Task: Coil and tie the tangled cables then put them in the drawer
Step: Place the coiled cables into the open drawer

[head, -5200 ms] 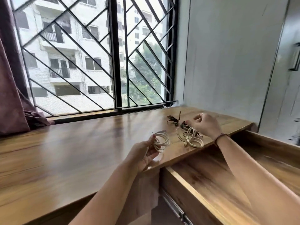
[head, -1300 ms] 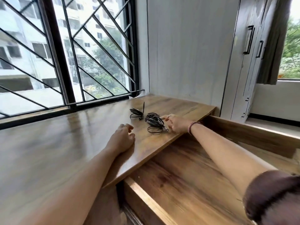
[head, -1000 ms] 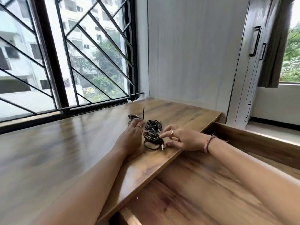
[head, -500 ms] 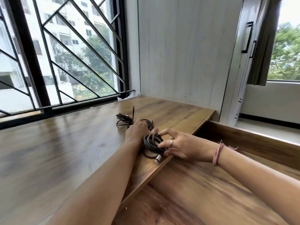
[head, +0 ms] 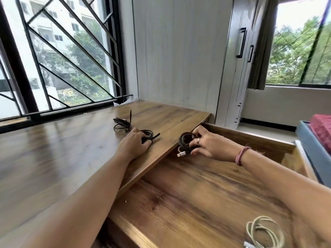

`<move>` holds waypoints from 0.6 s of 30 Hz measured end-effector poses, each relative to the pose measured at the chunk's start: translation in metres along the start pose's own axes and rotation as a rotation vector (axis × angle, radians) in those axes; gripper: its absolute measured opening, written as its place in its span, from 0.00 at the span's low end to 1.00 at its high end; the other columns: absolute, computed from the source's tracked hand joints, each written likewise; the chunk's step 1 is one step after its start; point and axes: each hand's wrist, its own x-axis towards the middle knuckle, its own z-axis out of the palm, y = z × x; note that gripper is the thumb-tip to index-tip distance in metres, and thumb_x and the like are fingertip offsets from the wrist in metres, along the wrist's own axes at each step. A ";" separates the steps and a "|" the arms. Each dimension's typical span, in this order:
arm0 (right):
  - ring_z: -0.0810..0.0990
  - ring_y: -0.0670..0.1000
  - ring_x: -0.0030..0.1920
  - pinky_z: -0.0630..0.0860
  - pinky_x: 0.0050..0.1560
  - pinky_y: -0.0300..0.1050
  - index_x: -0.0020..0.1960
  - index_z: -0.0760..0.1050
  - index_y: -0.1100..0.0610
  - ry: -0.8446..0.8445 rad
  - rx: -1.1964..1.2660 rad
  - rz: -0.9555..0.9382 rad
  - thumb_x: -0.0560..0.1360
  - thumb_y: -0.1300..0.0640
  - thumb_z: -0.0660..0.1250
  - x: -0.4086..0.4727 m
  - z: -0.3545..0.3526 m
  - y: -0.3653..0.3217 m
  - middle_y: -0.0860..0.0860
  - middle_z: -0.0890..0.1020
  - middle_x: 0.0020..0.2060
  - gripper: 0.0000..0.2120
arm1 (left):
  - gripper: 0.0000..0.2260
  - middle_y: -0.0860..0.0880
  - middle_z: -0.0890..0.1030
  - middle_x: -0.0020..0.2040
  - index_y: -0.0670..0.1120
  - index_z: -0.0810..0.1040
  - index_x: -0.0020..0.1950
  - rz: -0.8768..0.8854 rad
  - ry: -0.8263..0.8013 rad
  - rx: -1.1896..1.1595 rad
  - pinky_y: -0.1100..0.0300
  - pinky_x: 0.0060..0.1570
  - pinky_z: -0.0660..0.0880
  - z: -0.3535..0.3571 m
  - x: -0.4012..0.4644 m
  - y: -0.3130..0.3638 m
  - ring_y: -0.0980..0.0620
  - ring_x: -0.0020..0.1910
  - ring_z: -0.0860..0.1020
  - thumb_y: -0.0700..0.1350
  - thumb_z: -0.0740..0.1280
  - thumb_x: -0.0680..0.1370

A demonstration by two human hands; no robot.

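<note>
While viewed from the head camera: right hand (head: pixel 208 144) curled round a coiled black cable (head: pixel 186 143), pinching it just past the desk edge, above the open drawer (head: pixel 179 203); silver plug (head: pixel 181 154) hanging from the coil's lower side. Left hand (head: pixel 133 146) palm-down on the wooden desk (head: pixel 62 158), fingers closed over a second black coil (head: pixel 149 134), one loose end sticking out to the right. Third black coil (head: pixel 121 123) further back on the desk, just beyond the left hand, not touched, one end standing upright. Pale beige coiled cable (head: pixel 265 232) lying inside the drawer at the lower right, near corner, partly cut off by the frame. Ring on right hand, pink thread bracelet (head: pixel 240 156) on right wrist. Barred window (head: pixel 62 56) behind the desk, wardrobe doors (head: pixel 238 51) to the right, blue and red stacked items (head: pixel 318 140) at the far right edge.
</note>
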 end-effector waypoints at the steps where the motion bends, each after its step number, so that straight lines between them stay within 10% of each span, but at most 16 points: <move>1: 0.76 0.50 0.51 0.72 0.60 0.46 0.62 0.76 0.52 0.005 0.006 0.041 0.77 0.45 0.63 -0.013 -0.003 0.010 0.51 0.64 0.62 0.18 | 0.18 0.43 0.74 0.59 0.44 0.77 0.64 0.001 -0.004 0.008 0.52 0.63 0.69 0.000 -0.005 0.002 0.43 0.59 0.74 0.51 0.65 0.78; 8: 0.77 0.54 0.51 0.73 0.58 0.51 0.58 0.77 0.53 -0.020 -0.082 0.421 0.74 0.43 0.66 -0.111 0.005 0.095 0.50 0.67 0.57 0.18 | 0.18 0.40 0.73 0.60 0.39 0.75 0.63 0.022 0.041 -0.019 0.44 0.61 0.70 -0.006 -0.038 0.018 0.36 0.59 0.74 0.50 0.61 0.80; 18: 0.78 0.60 0.51 0.72 0.51 0.49 0.57 0.71 0.58 0.062 0.063 0.792 0.73 0.45 0.69 -0.150 0.046 0.147 0.51 0.71 0.47 0.21 | 0.15 0.46 0.79 0.51 0.41 0.82 0.57 0.555 0.130 0.041 0.50 0.51 0.77 0.004 -0.083 0.087 0.45 0.50 0.75 0.50 0.67 0.77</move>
